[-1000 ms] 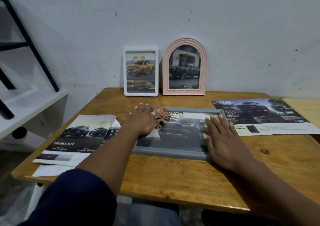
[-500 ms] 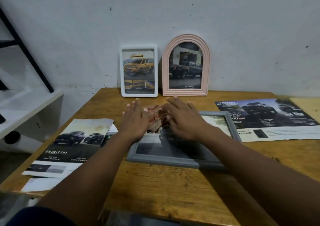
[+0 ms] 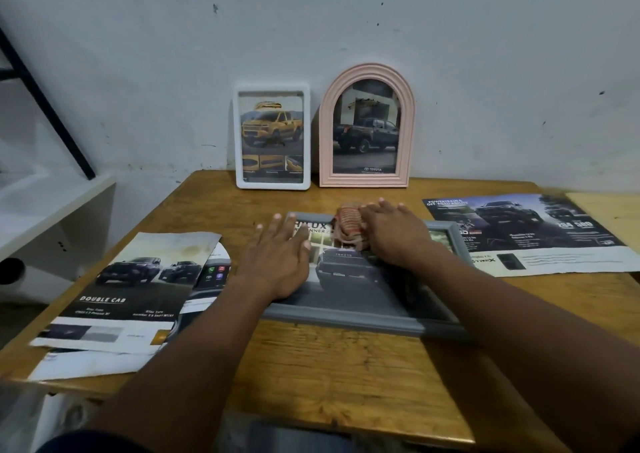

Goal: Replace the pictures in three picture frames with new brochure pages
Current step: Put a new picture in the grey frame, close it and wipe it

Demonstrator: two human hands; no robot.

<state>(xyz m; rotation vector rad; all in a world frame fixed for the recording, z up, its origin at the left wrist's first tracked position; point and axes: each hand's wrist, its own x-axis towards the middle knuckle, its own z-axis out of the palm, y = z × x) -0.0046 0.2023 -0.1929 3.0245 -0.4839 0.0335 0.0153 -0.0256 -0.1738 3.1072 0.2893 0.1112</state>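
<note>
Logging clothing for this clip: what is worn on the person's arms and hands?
A dark blue sleeve shows at the top of the left arm; the right arm shows none. Left hand and right hand show no gloves, rings or watch.

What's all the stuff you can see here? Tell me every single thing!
table: 1, brown wood, under everything.
white frame: 1, white, upright against the wall, yellow truck picture.
pink frame: 1, pink, arched top, upright just right of the white frame, dark truck picture.
grey frame: 1, grey, lying flat mid-table, dark truck picture.
cloth: 1, reddish-brown striped, on the grey frame's far edge.
left brochure pages: a few overlapping, dark and white, table's left side.
right brochure page: 1, dark with a white strip, table's right side.
shelf: 1, white, left of the table.
left hand: 1, flat on the grey frame's left part.
right hand: 1, flat on the grey frame, touching the cloth.
</note>
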